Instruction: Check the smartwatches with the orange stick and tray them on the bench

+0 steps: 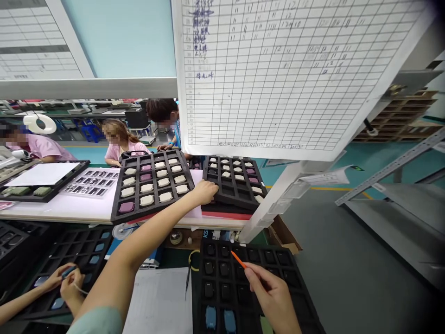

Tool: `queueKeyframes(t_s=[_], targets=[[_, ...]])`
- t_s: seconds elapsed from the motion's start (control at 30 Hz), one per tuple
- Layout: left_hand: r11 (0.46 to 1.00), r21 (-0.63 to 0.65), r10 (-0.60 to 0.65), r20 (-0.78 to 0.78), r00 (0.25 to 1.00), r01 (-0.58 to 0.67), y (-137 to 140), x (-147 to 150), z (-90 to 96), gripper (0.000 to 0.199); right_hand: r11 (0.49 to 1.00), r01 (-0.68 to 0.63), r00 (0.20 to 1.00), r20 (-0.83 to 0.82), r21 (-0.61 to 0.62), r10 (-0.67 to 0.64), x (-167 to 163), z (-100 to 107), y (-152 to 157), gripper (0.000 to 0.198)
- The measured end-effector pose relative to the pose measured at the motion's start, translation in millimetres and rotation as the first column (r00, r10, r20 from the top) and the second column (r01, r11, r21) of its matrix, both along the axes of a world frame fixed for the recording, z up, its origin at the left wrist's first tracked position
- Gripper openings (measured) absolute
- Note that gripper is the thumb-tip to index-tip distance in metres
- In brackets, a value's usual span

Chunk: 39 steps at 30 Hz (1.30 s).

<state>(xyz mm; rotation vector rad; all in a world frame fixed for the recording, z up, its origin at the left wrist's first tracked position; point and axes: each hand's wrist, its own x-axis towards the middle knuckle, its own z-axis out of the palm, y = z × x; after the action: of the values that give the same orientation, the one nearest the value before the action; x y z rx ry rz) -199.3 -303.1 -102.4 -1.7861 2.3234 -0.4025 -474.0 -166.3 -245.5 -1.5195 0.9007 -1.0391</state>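
Observation:
My left arm reaches up across the bench, and my left hand (207, 191) is closed over the left edge of a black compartment tray (225, 192). This tray sits tilted on the raised shelf and holds white and purple rounded parts. In my right hand (273, 294) is a thin orange pen-like stick (238, 260), pinched between thumb and fingers. Its tip points up and left over a lower black tray (243, 293) with dark parts in its pockets. Two blue parts (210, 317) and a partly hidden green part (266, 324) lie in that tray's near rows.
Another tray (114, 215) of white and purple parts overhangs the shelf. A paper sheet (158, 301) and tweezers (187, 278) lie between the trays. At lower left, a co-worker's hands (71, 284) hold a small blue part. A post (274, 199) and hanging chart (271, 111) stand close.

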Motion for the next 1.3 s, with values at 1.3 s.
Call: queueKeyframes(t_s=[1.3], targets=[[0.977,-0.214,0.05,0.162,0.985,-0.014,37.1,-30.3,-65.1,0.031,0.989,0.06,0.998,-0.021,0.137,-0.058,-17.8,-5.9,-6.6,0.059]])
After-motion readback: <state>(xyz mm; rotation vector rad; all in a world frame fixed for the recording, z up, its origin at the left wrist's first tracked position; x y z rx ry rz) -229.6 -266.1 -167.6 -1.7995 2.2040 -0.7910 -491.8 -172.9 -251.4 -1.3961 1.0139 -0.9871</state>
